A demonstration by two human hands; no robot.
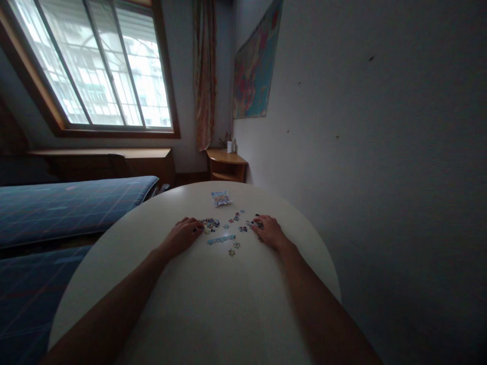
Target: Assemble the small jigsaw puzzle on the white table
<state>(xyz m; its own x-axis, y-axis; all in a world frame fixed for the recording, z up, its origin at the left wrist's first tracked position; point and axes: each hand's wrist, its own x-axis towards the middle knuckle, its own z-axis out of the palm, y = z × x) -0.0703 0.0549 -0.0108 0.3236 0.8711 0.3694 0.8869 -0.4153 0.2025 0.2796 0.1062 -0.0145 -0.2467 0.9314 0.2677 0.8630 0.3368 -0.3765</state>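
Several small jigsaw pieces (233, 221) lie scattered on a round white table (213, 304). A short joined strip of pieces (221, 239) lies between my hands. My left hand (185, 234) rests on the table with its fingers curled, fingertips touching a cluster of pieces (210, 223). My right hand (268, 230) is curled too, its fingertips on pieces (255, 222) at the right of the scatter. What either hand pinches is too small to make out. A small picture card (221, 198) lies farther back.
A bed with a blue checked cover (68, 203) stands to the left of the table. A wooden corner shelf (226, 165) sits behind it, under a curtain and a wall map (254, 71). The wall runs close along the right.
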